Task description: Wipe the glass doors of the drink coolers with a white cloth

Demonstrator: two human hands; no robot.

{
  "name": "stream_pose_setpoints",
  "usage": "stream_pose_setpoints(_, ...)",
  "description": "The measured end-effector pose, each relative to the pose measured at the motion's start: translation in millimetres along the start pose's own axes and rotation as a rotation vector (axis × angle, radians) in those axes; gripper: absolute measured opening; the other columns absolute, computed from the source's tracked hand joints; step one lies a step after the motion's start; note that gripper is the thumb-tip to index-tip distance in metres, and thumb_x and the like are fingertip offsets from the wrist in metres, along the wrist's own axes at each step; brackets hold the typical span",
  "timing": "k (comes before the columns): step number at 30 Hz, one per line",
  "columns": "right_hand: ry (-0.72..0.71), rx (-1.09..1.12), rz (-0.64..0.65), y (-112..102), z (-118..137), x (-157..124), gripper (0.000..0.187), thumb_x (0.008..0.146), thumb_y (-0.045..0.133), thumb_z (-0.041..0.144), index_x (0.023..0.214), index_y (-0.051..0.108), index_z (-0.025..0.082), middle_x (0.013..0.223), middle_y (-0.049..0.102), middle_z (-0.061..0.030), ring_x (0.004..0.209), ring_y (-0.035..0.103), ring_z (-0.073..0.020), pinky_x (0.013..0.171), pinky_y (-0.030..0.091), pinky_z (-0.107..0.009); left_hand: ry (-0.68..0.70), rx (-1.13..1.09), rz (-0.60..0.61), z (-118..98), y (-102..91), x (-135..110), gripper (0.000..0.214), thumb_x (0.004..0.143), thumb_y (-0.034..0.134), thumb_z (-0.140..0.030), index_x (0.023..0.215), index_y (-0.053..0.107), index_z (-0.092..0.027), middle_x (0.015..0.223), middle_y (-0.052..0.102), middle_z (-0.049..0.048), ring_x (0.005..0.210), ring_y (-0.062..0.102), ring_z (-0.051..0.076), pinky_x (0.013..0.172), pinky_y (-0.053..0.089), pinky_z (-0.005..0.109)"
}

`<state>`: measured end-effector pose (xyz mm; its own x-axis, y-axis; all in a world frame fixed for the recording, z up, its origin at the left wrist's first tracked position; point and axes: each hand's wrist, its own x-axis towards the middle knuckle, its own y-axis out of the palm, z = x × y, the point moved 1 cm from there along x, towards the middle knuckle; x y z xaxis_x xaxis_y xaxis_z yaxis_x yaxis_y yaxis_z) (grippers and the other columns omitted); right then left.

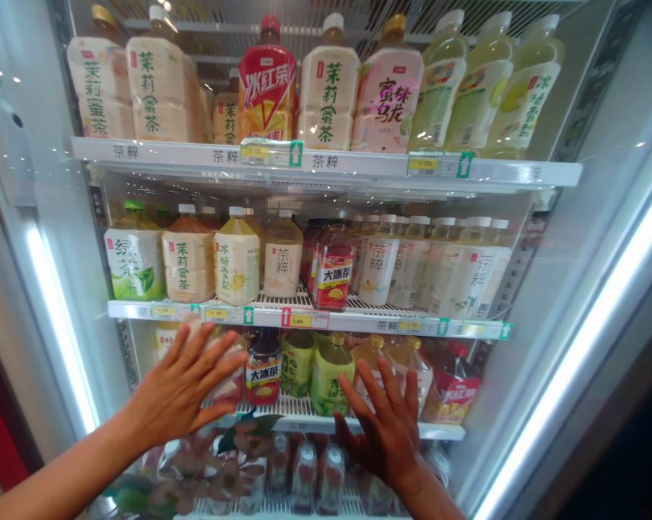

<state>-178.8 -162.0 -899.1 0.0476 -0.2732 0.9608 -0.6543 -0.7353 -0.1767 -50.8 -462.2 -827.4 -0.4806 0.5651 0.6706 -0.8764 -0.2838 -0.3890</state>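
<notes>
My left hand (177,390) is stretched out with its fingers spread, in front of the third shelf of a drinks cooler. Something whitish shows between and beyond those fingers; I cannot tell whether it is a cloth under the hand or a bottle behind it. To its right stands a dark-labelled iced tea bottle (263,370). My right hand (386,430) is raised with fingers apart, overlapping a green-labelled bottle (331,379) and paler bottles. Reflections and a leaf pattern (250,431) suggest a glass pane before the shelves; contact with it is unclear.
Large tea bottles (328,94) line the top shelf (369,165). Smaller bottles (239,263) fill the second shelf (352,323), which carries price tags. A red-capped bottle (453,386) stands right on the third. Bright light strips (63,328) run along both sides. Small bottles (304,477) sit lowest.
</notes>
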Motion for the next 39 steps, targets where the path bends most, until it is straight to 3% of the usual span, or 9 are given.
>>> stream_pose_setpoints(4,0.006,0.011,-0.018,1,1,-1,0.041,0.094,0.063,0.033,0.134,0.062,0.026,0.146,0.061,-0.0064,0.154,0.03,-0.0261,0.129,0.014,-0.058,-0.223,-0.005,-0.058,14,-2.0,-10,0.099,0.091,0.05,-0.068,0.163,0.004,-0.02,0.172,-0.01,0.0098,0.157,-0.013,0.037,0.128,-0.004,0.057)
stream_pose_setpoints(8,-0.006,0.009,-0.02,0,1,1,0.061,0.093,0.064,0.03,0.151,0.046,0.031,0.158,0.048,-0.0033,0.154,0.031,-0.0285,0.129,0.015,-0.06,-0.036,-0.005,0.018,-4,7.6,-37,0.106,0.085,0.053,-0.076,0.163,0.008,-0.022,0.173,-0.001,0.0042,0.159,-0.002,0.032,0.131,0.0,0.049)
stream_pose_setpoints(10,-0.013,0.013,-0.016,-1,2,2,0.064,0.094,0.063,0.03,0.154,0.042,0.032,0.162,0.041,-0.002,0.154,0.03,-0.0289,0.129,0.015,-0.06,0.024,-0.006,0.038,5,4.6,-42,0.099,0.087,0.051,-0.075,0.163,0.01,-0.025,0.172,0.003,0.0008,0.16,0.003,0.027,0.132,0.002,0.043)
stream_pose_setpoints(14,-0.028,0.012,-0.001,-2,2,4,0.066,0.095,0.06,0.032,0.157,0.037,0.031,0.167,0.03,0.0001,0.155,0.027,-0.0285,0.13,0.011,-0.059,-0.307,-0.011,-0.017,51,-17.2,-27,0.089,0.098,0.042,-0.062,0.163,-0.004,-0.022,0.171,-0.016,0.006,0.157,-0.01,0.037,0.13,-0.001,0.057)
stream_pose_setpoints(16,-0.038,0.005,0.004,-3,1,5,0.067,0.095,0.061,0.032,0.157,0.036,0.03,0.167,0.029,0.0001,0.156,0.025,-0.0282,0.13,0.011,-0.058,-0.415,-0.023,-0.04,56,-20.9,-22,0.088,0.099,0.037,-0.061,0.162,-0.011,-0.023,0.169,-0.024,0.0052,0.155,-0.017,0.038,0.128,-0.005,0.06)
stream_pose_setpoints(22,-0.029,0.017,0.007,-2,1,5,0.065,0.097,0.059,0.033,0.157,0.036,0.03,0.167,0.028,0.0017,0.156,0.025,-0.026,0.13,0.01,-0.057,-0.042,-0.014,-0.005,25,-3.1,-29,0.097,0.091,0.042,-0.073,0.164,0.006,-0.02,0.173,-0.003,0.0053,0.159,-0.004,0.031,0.131,-0.003,0.048)
stream_pose_setpoints(28,-0.015,0.016,-0.006,-1,2,2,0.054,0.093,0.063,0.029,0.146,0.052,0.027,0.163,0.041,-0.0042,0.155,0.027,-0.0271,0.13,0.011,-0.057,-0.288,-0.021,-0.082,31,-10.3,10,0.094,0.095,0.037,-0.067,0.162,-0.006,-0.017,0.17,-0.019,0.0085,0.157,-0.018,0.034,0.128,-0.006,0.059)
stream_pose_setpoints(34,-0.008,-0.014,-0.004,0,1,3,0.028,0.094,0.061,0.033,0.12,0.067,0.024,0.132,0.069,-0.0088,0.155,0.029,-0.0259,0.129,0.014,-0.057,0.245,-0.01,0.05,-12,2.4,12,0.094,0.089,0.046,-0.075,0.162,0.02,-0.023,0.172,0.01,0.0016,0.16,0.001,0.025,0.132,0.002,0.044)
stream_pose_setpoints(39,-0.01,-0.048,0.023,0,0,3,0.028,0.096,0.058,0.035,0.12,0.067,0.026,0.125,0.071,-0.0075,0.156,0.026,-0.0242,0.129,0.014,-0.057,-0.057,0.003,-0.049,4,-8.3,51,0.101,0.091,0.046,-0.072,0.163,0.006,-0.013,0.172,-0.007,0.011,0.158,-0.008,0.036,0.13,-0.002,0.053)
